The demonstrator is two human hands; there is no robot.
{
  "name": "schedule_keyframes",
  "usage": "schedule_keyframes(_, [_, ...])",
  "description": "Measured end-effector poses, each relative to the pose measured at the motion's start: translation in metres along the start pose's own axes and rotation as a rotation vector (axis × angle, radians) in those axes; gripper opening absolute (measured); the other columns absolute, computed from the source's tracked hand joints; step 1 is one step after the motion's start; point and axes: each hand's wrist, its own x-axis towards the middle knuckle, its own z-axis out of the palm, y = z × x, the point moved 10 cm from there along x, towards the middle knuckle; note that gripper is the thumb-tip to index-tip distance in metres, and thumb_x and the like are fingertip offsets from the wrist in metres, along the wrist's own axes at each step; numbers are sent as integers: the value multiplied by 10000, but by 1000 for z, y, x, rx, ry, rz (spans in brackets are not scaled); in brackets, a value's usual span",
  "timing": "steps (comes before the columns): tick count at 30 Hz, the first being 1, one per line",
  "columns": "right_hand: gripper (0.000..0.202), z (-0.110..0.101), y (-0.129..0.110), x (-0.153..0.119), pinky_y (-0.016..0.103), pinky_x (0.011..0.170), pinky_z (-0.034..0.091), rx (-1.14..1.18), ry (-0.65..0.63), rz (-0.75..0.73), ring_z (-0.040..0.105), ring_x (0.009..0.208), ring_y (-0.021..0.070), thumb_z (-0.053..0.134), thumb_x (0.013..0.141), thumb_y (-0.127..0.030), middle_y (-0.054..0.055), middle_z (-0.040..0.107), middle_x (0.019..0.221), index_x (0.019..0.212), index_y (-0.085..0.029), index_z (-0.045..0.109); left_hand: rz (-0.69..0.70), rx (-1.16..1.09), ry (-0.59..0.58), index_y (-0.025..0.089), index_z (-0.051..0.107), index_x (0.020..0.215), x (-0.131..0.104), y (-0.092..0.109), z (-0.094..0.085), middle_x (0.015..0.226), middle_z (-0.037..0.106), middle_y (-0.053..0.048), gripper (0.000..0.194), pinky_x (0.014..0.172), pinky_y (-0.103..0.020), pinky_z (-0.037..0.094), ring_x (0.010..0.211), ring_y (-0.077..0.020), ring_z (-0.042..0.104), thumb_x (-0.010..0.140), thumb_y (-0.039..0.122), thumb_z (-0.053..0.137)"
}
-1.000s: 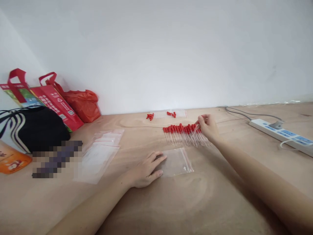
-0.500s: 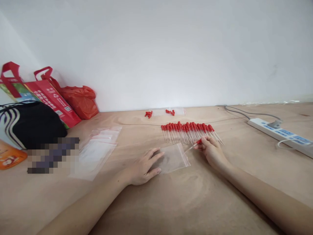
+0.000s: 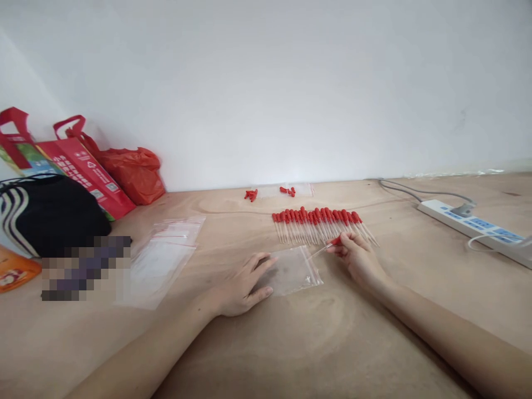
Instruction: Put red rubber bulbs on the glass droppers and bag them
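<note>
My left hand lies on a clear zip-lock bag, fingers spread across its left end. In my right hand is a dropper with a red rubber bulb, pinched at the bulb. Its thin clear tip points left and reaches the zip end of the bag; whether the tip is inside the opening or just over it I cannot tell. Behind the bag, many red-bulbed droppers lie side by side in a row, bulbs away from me.
Flat zip-lock bags lie to the left. Loose red bulbs and a plastic bag are by the wall. A power strip sits at right. A black drawstring bag, red carrier bags and a blurred-out item fill the left side.
My right hand has moved the dropper slightly left, its tip now reaching the bag's zip end. My left hand stays on the bag. The view has shifted a little.
</note>
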Motion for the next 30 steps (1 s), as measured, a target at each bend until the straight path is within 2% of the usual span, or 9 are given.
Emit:
schedule_keyframes(4, [251,32,0,-13,316,639,468,-109,-257,48,612,699,168,533,736,-450,31,637,780,789,-217,455,10,-24,33,222,196,1341,1,2,-4,1344,279,-84,565,996,-380,308,1205,-237,332,846,395,407])
schedule_keyframes(6, [246,42,-6,-18,329,682,459,-288,-375,-27,593,739,169,565,721,-433,37,632,807,795,-205,511,4,-32,45,213,206,1334,2,1,-5,1340,294,-86,570,994,-377,311,1203,-237,335,838,396,422])
schedule_keyframes(8, [231,49,-14,-21,360,758,436,-477,-449,-167,568,820,181,599,699,-416,48,615,870,773,-200,565,-1,-37,54,204,220,1324,2,1,-6,1339,305,-90,569,994,-377,310,1205,-236,333,832,393,435])
schedule_keyframes(11, [200,56,-21,-21,398,863,375,-632,-476,-323,517,949,201,630,679,-391,61,574,971,745,-203,614,11,-35,59,194,241,1310,3,3,-7,1330,331,-92,562,993,-370,311,1200,-229,342,826,386,450])
schedule_keyframes(18, [177,75,-13,-23,463,847,342,-833,-510,-427,506,952,226,591,714,-422,46,578,1000,763,-278,681,24,-33,63,200,249,1306,3,4,-8,1330,342,-83,547,992,-365,316,1193,-213,356,829,379,447])
schedule_keyframes(21, [197,69,-17,-14,393,800,379,-837,-464,-429,535,888,199,536,756,-384,48,597,951,748,-250,680,7,-34,56,198,249,1311,3,2,-6,1342,328,-89,552,1003,-387,301,1214,-222,329,832,393,440])
schedule_keyframes(23, [219,58,-27,4,336,750,397,-858,-351,-428,549,815,182,517,759,-366,49,615,853,707,-214,666,-1,-34,67,189,275,1302,3,0,-6,1350,315,-96,535,1015,-404,280,1240,-232,287,835,396,435])
schedule_keyframes(26, [233,46,-43,42,314,726,379,-1022,-131,-439,545,761,187,494,756,-351,46,627,741,687,-194,652,51,-38,109,195,347,1261,1,1,-10,1333,339,-86,461,1026,-403,264,1260,-228,248,844,375,427])
schedule_keyframes(30, [320,53,-44,87,357,771,341,-1289,40,-324,525,888,240,453,772,-391,87,634,883,935,-197,648,119,-21,117,215,377,1246,-5,2,-16,1311,358,-79,431,1018,-405,273,1248,-227,265,840,343,444])
